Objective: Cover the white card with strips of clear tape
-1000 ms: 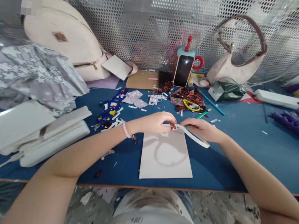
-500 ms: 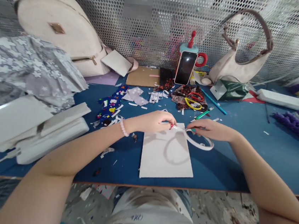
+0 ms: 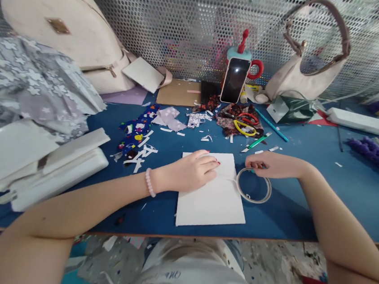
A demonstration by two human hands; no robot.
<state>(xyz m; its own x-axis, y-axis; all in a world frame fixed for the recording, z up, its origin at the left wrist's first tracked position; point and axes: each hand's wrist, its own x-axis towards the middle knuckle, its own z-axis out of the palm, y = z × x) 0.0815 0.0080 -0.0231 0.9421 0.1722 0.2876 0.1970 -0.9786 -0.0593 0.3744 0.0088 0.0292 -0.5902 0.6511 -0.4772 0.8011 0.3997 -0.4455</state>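
A white rectangular board (image 3: pixel 211 207) lies on the blue table in front of me. My left hand (image 3: pixel 195 172), a beaded bracelet at its wrist, rests palm down on the board's upper part with its fingers laid out. To the right, my right hand (image 3: pixel 260 163) is closed on the top rim of a narrow roll of tape (image 3: pixel 270 193), which is tilted at the board's right edge. A thin pale strip runs from the roll across the board toward my left fingers. Just above my right hand lies a green craft knife (image 3: pixel 259 140).
Behind are scissors with yellow handles (image 3: pixel 245 128), a blue pencil (image 3: pixel 275 127), fabric scraps (image 3: pixel 170 118) and a phone (image 3: pixel 235 80) propped against a cup. White paper trimmings (image 3: pixel 142 154) lie left. A backpack (image 3: pixel 69 25), handbag (image 3: pixel 298 76) and purple fuzzy material (image 3: pixel 378 150) line the edges.
My left hand has come down from the board's top edge and flattened onto it. The tape roll has swung lower and shows more of its ring, still in my right hand.
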